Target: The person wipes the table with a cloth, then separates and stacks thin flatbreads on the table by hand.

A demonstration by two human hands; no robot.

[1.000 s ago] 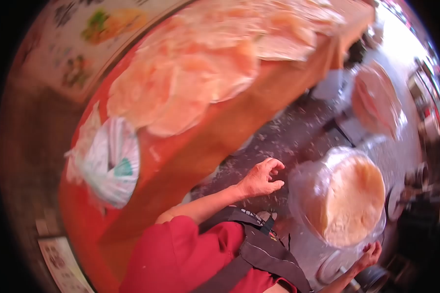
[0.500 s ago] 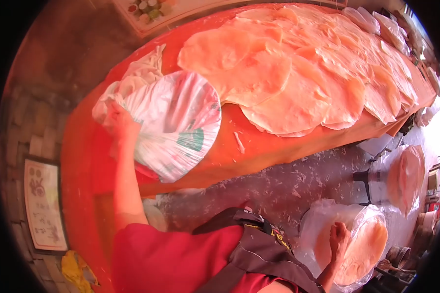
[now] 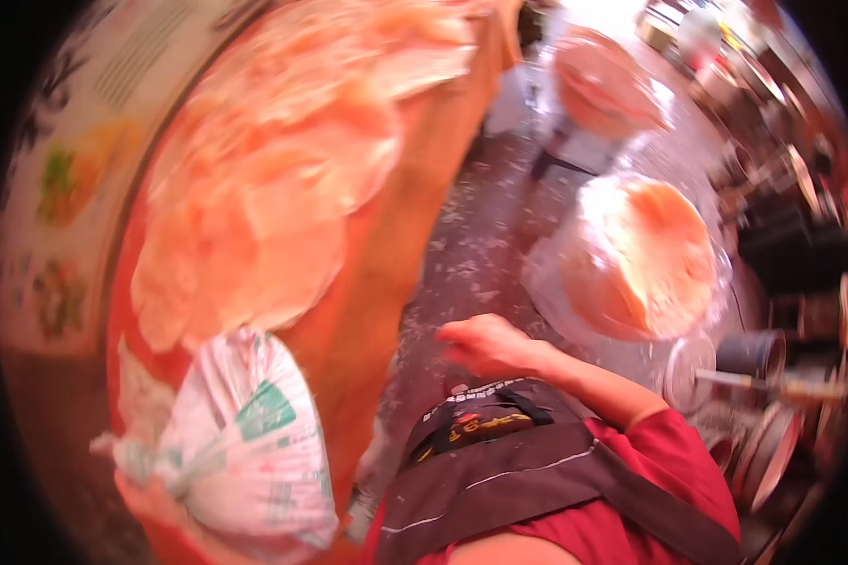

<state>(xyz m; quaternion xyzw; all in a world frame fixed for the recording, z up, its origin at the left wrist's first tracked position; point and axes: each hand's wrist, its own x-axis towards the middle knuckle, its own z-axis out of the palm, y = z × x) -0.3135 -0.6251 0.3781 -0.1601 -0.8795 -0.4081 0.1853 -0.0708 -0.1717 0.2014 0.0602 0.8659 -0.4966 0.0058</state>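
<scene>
My right hand (image 3: 488,345) is over the floor, just in front of my apron. Its fingers look curled in, though blurred by motion, and nothing shows in them. My left hand is out of view. On the table's near end lies a white plastic bag (image 3: 254,461) with green print, bunched at its left side, no hand on it. Large thin round dough sheets (image 3: 273,254) overlap across the orange tabletop (image 3: 367,282). To the right of my hand stands a thick round stack of similar sheets (image 3: 660,264), partly wrapped in clear plastic.
Behind it is another wrapped stack (image 3: 608,80) on a stand. Pale scraps dot the dark floor (image 3: 481,235). Pots and a bucket (image 3: 749,354) crowd the right side. A printed board (image 3: 94,169) stands beyond the table's left edge.
The view has swung right. My left hand has left the plastic bag and gone out of view. My right hand has moved from over the wrapped stack to before my apron.
</scene>
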